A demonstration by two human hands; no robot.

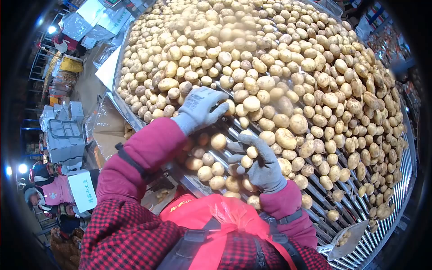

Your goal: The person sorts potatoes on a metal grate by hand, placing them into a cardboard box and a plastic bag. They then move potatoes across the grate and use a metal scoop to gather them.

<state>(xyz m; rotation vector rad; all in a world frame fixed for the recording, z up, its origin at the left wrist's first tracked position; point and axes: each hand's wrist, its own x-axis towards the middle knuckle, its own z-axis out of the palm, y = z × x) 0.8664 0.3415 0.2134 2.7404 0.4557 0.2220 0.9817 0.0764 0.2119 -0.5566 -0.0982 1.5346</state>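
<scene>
The place is a crowded market hall. In front of the person stands a long roller table (387, 198) of metal bars, which carries a very large heap of potatoes (288, 67). At the near right corner of the table there is a small metal tray (344, 238) with a few tiny potatoes in it. Close to the near edge is the right hand (261, 166), in a grey glove. It is half closed, and its thumb and bent fingers grip one small potato (246, 161) just over other loose potatoes that lie on the bars. A little farther, toward the left edge, the left hand (200, 108) wears the same kind of grey glove. It is open with the fingers spread and lies flat on the potatoes at the foot of the heap, gripping nothing. Between the two hands, several potatoes rest on the bars beside the dark red sleeve (144, 153) of the left arm. Behind the hands the heap covers the table up to its far end. Beyond the left edge, down on the floor, there are white boxes (63, 130), and near them a person in a pink apron (54, 191).
</scene>
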